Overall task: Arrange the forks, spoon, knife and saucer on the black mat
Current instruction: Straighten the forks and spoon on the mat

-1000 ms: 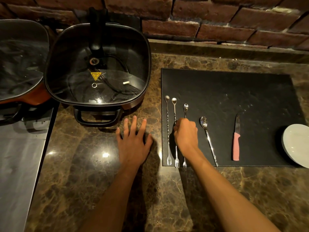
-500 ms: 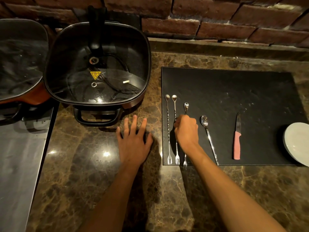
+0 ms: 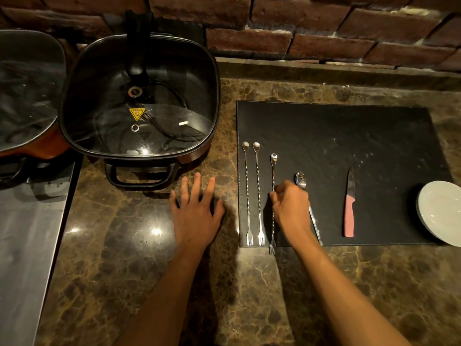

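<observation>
A black mat (image 3: 349, 136) lies on the marble counter. Two long twisted forks (image 3: 247, 191) (image 3: 258, 191) lie side by side at its left edge, tines toward me. My right hand (image 3: 290, 208) pinches the shaft of a third fork (image 3: 273, 168), whose tines hang past the mat's near edge. A spoon (image 3: 300, 179) lies just right of that hand, its handle partly hidden under it. Further right lies a pink-handled knife (image 3: 348, 216), and a white saucer (image 3: 441, 216) overlaps the mat's right edge. My left hand (image 3: 195, 211) rests flat on the counter, fingers spread.
A square black electric pan with a glass lid (image 3: 139, 101) stands at the back left, its handle (image 3: 141, 174) just beyond my left hand. Another lidded pan (image 3: 27, 96) sits at the far left. A brick wall (image 3: 324, 33) backs the counter.
My right hand has shifted slightly right along the third fork, moving from over the fork's shaft to its right side, fingertips on it. The left hand has stayed put.
</observation>
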Available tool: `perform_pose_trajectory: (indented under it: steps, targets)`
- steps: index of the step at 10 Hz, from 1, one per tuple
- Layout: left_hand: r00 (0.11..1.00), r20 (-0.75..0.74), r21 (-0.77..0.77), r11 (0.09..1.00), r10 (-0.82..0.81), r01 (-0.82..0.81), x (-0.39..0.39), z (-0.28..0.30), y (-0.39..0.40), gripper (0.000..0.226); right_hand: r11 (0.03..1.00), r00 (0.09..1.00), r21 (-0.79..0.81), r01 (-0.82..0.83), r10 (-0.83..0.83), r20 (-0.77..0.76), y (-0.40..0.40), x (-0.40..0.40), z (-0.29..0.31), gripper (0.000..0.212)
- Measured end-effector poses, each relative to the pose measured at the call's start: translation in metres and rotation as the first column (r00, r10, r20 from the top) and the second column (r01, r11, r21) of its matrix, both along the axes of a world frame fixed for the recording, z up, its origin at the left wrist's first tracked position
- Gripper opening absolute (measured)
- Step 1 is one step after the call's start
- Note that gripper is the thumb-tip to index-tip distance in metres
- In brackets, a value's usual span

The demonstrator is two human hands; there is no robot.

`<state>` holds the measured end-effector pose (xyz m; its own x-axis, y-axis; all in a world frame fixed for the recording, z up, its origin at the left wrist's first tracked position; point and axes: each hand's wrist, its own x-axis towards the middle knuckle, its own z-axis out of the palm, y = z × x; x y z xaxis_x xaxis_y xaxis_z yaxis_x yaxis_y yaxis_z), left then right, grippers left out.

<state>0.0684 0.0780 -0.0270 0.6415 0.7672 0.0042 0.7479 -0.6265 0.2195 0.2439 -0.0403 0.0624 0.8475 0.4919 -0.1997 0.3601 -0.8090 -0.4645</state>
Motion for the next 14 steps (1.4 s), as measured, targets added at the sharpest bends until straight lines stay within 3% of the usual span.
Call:
perform_pose_trajectory:
  steps: [3,10,12,14]
  targets:
    - [1.000,-0.022,-0.033,0.999,0.007,-0.008,0.000,0.003,0.001,0.062,0.997,0.998,-0.069,-0.033,0.029,-0.048,-0.009,-0.013,-0.002,0.014]
    - [1.000,-0.024,-0.007,1.000,0.004,-0.004,0.000,-0.002,0.002,0.062,0.999,0.999,-0.028,-0.044,0.044,0.002,0.005,0.003,-0.009,0.006]
    - [1.000,-0.025,-0.002,1.000,0.000,0.000,0.000,-0.003,0.002,0.061,0.993,0.996,0.095,0.076,-0.081,0.040,-0.013,0.014,-0.007,0.011]
    - [1.000,-0.005,-0.003,1.000,0.003,-0.003,0.000,0.000,0.001,0.061,0.993,0.991,0.004,0.114,-0.114,0.074,-0.062,0.038,-0.011,0.015]
